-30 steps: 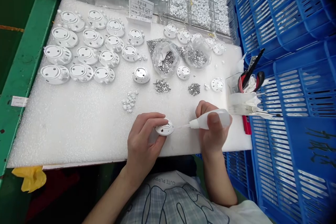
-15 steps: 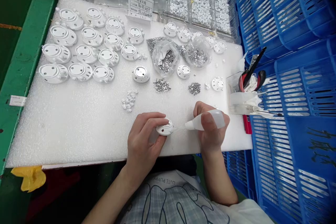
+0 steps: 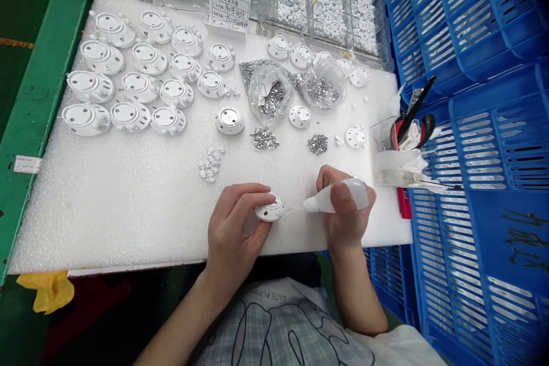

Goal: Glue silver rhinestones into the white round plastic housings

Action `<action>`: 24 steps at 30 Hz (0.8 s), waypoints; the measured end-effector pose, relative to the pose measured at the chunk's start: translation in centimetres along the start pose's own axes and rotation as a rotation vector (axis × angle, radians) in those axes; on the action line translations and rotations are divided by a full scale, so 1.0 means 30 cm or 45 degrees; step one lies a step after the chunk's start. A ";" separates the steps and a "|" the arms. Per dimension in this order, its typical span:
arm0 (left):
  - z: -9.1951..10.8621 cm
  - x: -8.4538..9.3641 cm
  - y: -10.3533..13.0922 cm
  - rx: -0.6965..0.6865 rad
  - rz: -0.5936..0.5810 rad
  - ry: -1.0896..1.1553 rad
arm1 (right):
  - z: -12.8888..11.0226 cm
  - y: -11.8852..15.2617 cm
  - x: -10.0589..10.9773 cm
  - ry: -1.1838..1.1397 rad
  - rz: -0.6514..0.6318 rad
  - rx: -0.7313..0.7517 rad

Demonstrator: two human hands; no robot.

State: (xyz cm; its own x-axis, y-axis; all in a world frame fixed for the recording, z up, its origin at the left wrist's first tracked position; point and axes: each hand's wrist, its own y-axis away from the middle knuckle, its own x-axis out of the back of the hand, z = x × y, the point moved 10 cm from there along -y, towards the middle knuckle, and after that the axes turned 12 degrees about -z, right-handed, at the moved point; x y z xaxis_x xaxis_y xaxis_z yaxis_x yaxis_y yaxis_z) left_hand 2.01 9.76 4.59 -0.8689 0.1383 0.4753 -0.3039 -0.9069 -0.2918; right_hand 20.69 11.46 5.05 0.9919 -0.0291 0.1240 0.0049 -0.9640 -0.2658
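Observation:
Between the fingertips and thumb of my left hand (image 3: 235,234) is a small round white plastic part (image 3: 269,210) with dark holes, held near the foam board's front edge. My right hand (image 3: 347,211) is wrapped round a translucent squeeze bottle (image 3: 337,197), tilted almost flat. Its thin clear nozzle points left, with the tip at or very near the right side of the white part; I cannot tell whether liquid comes out. Farther up lie small white pieces (image 3: 210,164) and two heaps of tiny silvery metal bits, one left (image 3: 265,139) and one right (image 3: 318,144).
Rows of similar white parts (image 3: 139,87) sit on the white foam board (image 3: 128,200) at the left. Bags of metal bits (image 3: 271,94) lie mid-board. Divided clear trays (image 3: 330,6) of white pieces stand behind. A clear box (image 3: 381,154) with pliers and blue crates (image 3: 484,143) flank the right.
Almost nothing differs. The bottle in my right hand has shifted very slightly; my left hand and the white part stay in place.

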 end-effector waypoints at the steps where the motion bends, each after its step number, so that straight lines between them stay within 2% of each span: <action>1: -0.001 -0.001 0.000 0.001 -0.003 0.002 | 0.000 0.000 -0.001 0.004 -0.004 -0.002; 24: -0.002 -0.004 -0.002 0.013 -0.011 0.003 | 0.009 0.002 -0.001 0.011 0.004 -0.051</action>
State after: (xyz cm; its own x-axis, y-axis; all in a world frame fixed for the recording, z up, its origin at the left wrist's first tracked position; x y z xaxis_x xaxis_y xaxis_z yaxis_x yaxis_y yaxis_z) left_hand 2.11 9.81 4.48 -0.8673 0.1468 0.4756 -0.3071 -0.9098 -0.2793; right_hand 20.70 11.48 4.78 0.9907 -0.0342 0.1314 -0.0034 -0.9738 -0.2274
